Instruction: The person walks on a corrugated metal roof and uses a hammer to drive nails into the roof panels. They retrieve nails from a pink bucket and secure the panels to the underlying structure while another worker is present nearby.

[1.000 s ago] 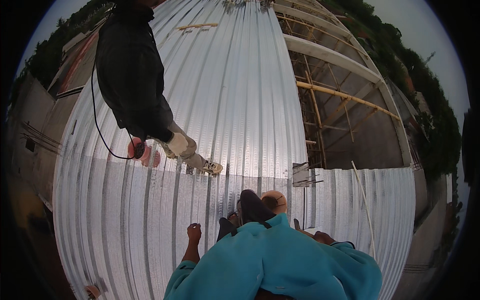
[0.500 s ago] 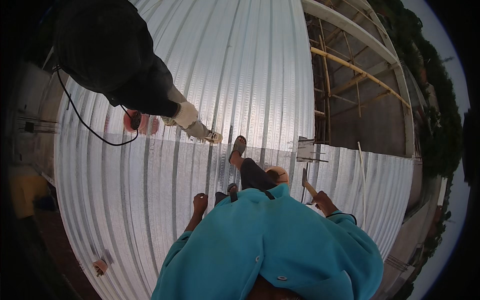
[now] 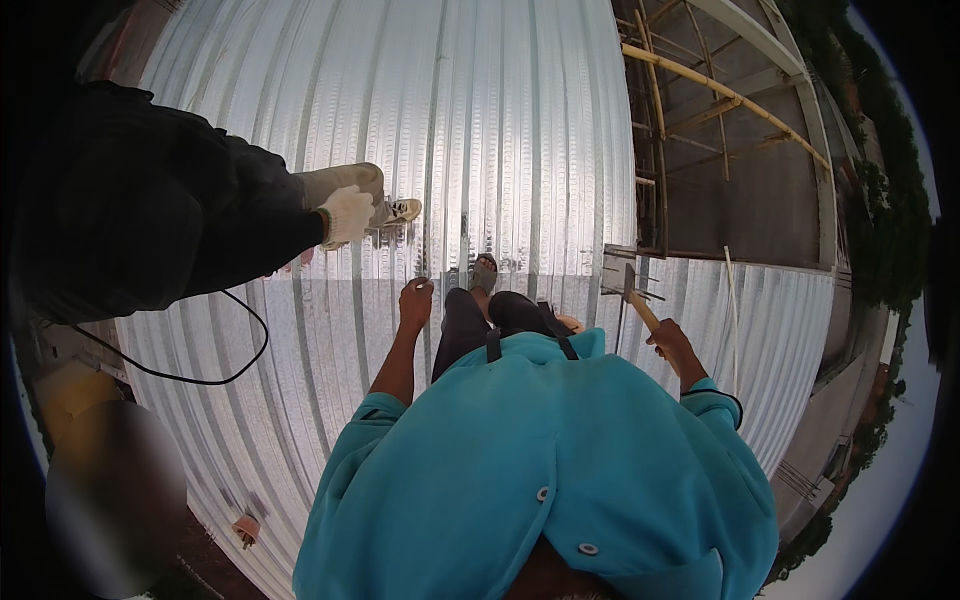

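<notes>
In my right hand [image 3: 675, 349] I grip a hammer [image 3: 645, 312] by its light wooden handle, its dark head tilted up and away over the metal sheets. Beyond the head, a square opening with rebar ends [image 3: 617, 270] breaks the sheeting. My left hand [image 3: 415, 304] is closed in a pinch above the corrugated metal decking [image 3: 310, 345]; what it holds, if anything, is too small to make out. Ahead of me a sandalled foot [image 3: 484, 272] rests by the seam where the sheets overlap. My teal jacket hides the lower middle of the view.
A co-worker in dark clothes [image 3: 150, 200] bends over at the left, wearing a white glove [image 3: 347, 214]. A black cable [image 3: 255, 355] loops beside them. Bamboo scaffolding [image 3: 720, 95] stands in an open gap at the far right. A small reddish pot [image 3: 246, 526] sits lower left.
My left hand has moved forward and the hammer has risen toward the rebar opening. My feet and body have shifted forward. The co-worker now appears farther left, hiding most of the red container.
</notes>
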Available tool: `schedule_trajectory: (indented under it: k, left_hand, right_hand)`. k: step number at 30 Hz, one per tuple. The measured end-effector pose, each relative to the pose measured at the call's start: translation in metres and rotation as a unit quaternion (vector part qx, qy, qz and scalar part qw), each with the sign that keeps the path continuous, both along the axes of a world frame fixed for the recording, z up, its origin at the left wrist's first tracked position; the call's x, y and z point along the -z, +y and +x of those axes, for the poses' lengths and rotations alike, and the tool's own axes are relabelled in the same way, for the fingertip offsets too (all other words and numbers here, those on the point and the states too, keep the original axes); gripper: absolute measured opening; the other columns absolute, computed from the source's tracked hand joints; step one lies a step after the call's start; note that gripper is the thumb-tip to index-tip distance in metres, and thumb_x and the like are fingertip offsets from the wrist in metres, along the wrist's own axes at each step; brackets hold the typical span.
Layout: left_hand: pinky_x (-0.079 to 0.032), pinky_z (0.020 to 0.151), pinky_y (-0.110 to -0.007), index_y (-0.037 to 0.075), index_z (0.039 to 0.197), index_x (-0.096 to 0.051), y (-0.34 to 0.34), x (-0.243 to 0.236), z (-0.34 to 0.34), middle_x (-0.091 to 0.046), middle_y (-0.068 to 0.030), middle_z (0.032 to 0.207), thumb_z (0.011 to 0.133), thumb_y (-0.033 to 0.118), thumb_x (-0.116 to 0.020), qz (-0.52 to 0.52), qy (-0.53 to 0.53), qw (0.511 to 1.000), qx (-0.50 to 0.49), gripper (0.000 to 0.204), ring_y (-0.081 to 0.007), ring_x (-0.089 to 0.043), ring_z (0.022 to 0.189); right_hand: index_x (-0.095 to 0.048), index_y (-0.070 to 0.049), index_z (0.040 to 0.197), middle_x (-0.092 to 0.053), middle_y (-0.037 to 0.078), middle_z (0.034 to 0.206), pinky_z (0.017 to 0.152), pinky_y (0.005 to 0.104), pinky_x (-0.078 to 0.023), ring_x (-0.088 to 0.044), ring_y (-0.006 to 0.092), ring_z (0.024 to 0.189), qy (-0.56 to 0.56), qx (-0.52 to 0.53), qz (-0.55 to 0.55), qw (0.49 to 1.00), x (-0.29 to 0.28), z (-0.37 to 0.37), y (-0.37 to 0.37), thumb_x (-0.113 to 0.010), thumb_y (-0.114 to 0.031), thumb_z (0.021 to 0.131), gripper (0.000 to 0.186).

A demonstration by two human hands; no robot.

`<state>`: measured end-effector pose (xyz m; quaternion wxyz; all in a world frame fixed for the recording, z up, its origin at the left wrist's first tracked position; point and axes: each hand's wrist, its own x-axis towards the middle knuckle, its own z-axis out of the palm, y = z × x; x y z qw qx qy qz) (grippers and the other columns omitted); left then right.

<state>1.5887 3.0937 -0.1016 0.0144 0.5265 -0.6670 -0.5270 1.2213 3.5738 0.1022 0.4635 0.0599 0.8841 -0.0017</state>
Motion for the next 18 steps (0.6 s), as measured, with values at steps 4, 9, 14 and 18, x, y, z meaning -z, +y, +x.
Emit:
schedule_trajectory:
  k: [4,9,14,18]
  left_hand:
    - [-0.053,0.090,-0.040,-0.001,0.123,-0.069,-0.031,-0.026,-0.006,-0.072,-0.0225,0.109,0.089,0.032,-0.065,0.036,-0.073,0.996,0.021,0.047,-0.0324,-0.069,0.101]
    - [-0.051,0.099,-0.043,0.001,0.116,-0.072,-0.083,-0.019,0.032,-0.072,-0.0242,0.113,0.087,0.035,-0.067,0.055,-0.169,0.982,0.059,0.046,-0.0385,-0.068,0.109]
    - [-0.053,0.096,-0.042,0.000,0.110,-0.075,-0.169,-0.017,-0.008,-0.072,-0.0238,0.112,0.081,0.043,-0.070,0.062,-0.226,0.942,0.241,0.052,-0.0376,-0.069,0.109]
    - [-0.052,0.097,-0.043,0.000,0.114,-0.073,-0.237,-0.030,-0.115,-0.071,-0.0239,0.116,0.084,0.038,-0.067,-0.024,-0.180,0.921,0.346,0.048,-0.0376,-0.068,0.111]
  right_hand:
    - [-0.064,-0.001,0.098,-0.068,0.010,0.072,0.050,0.0358,-0.053,-0.066,0.0196,0.056,0.016,0.021,0.033,0.999,-0.006,-0.013,-0.032,-0.078,-0.015,0.079,0.027]
    - [-0.063,-0.001,0.101,-0.068,0.009,0.073,0.053,0.0363,-0.053,-0.067,0.0203,0.058,0.011,0.059,0.002,0.998,0.015,0.002,-0.072,-0.078,-0.017,0.077,0.033]
    - [-0.064,-0.001,0.102,-0.067,0.010,0.070,0.051,0.0379,-0.052,-0.066,0.0210,0.057,-0.025,0.152,-0.022,0.988,0.078,0.073,-0.107,-0.076,-0.018,0.078,0.032]
    - [-0.066,-0.001,0.099,-0.068,0.009,0.069,0.050,0.0380,-0.053,-0.066,0.0209,0.054,-0.054,0.305,-0.037,0.950,0.102,0.169,-0.169,-0.076,-0.020,0.081,0.028]
